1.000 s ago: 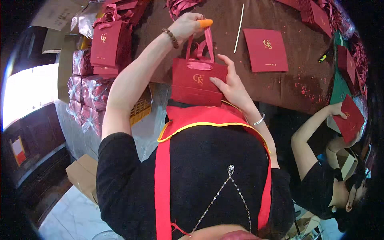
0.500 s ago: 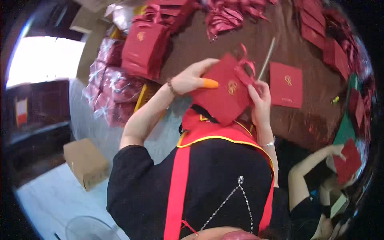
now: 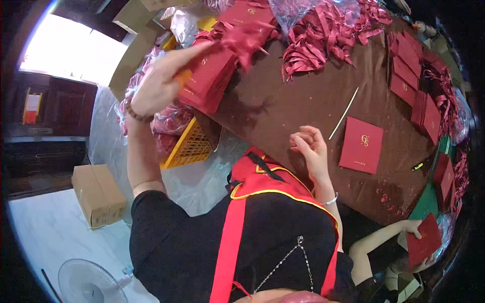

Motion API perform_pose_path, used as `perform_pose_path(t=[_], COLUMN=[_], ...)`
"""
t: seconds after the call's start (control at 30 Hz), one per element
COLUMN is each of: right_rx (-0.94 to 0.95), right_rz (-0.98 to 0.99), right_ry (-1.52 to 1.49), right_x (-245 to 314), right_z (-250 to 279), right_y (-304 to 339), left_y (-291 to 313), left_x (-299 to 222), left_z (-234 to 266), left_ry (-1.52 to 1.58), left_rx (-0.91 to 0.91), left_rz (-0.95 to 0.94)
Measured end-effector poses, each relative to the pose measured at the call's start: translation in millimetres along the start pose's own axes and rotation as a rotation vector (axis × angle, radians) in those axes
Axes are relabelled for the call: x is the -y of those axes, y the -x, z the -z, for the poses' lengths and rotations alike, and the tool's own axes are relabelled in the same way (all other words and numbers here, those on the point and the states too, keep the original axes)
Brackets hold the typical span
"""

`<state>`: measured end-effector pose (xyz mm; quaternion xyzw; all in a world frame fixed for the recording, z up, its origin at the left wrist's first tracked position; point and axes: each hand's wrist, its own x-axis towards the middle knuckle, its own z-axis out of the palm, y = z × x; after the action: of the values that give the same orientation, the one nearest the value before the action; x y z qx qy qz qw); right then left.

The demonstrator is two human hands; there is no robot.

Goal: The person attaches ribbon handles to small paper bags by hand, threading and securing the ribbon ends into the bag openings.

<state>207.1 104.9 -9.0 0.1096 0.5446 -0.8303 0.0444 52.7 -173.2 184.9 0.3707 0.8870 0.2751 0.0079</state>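
My left hand (image 3: 159,83), an orange cover on its thumb, is at the pile of dark red paper bags at the upper left. It is blurred, with the thumb in front of the left edge of a red paper bag (image 3: 208,76) and a finger along its top. The bag's ribbon (image 3: 242,43) is smeared by motion. Over the table's near edge, my right hand (image 3: 310,146) is empty, its fingers loosely bent and the thumb apart. To its right a flat red piece with a gold emblem (image 3: 361,146) lies beside a thin pale stick (image 3: 344,113).
Loose red ribbons (image 3: 323,40) heap at the back of the brown-covered table (image 3: 293,101). More red bags (image 3: 404,68) stack at the right. A yellow crate (image 3: 189,146) stands below the left pile. At lower right, a co-worker's hand (image 3: 414,228) holds a red piece (image 3: 425,241).
Both hands held the red bag in front of me. My left hand has moved up and left with it to the pile; my right hand has let go and dropped slightly.
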Motion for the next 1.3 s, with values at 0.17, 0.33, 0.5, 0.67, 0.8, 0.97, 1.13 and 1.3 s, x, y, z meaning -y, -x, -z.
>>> perform_pose_path(t=[0.17,0.33,0.5,0.67,0.8,0.97,1.13,1.3], right_rx=[0.001,-0.101,-0.313,-0.553,-0.251,-0.098,-0.159,-0.245], right_rz=[-0.029,0.006,0.195,0.270,0.257,0.103,0.253,0.291], right_ry=[0.094,0.104,0.354,0.973,1.654,1.781,1.780,1.718], right_x=[-4,0,39,81,84,87,81,65], right_z=[4,17,56,122,167,179,162,144], right_y=[8,16,20,19,9,-3,-3,6], left_y=[-23,-39,-43,-41,-47,-90,-140,-161], left_x=[117,153,135,145,123,48,32,42], left_z=[-66,-112,-113,-111,-120,-135,-228,-279], left_ry=[-0.338,-0.559,-0.661,-0.587,-0.793,-0.408,-0.355,-0.498], left_rx=[-0.083,-0.090,-0.108,-0.168,-0.243,-0.360,-0.162,-0.173], left_rz=[0.052,0.101,0.190,0.174,0.159,-0.130,-0.157,-0.197])
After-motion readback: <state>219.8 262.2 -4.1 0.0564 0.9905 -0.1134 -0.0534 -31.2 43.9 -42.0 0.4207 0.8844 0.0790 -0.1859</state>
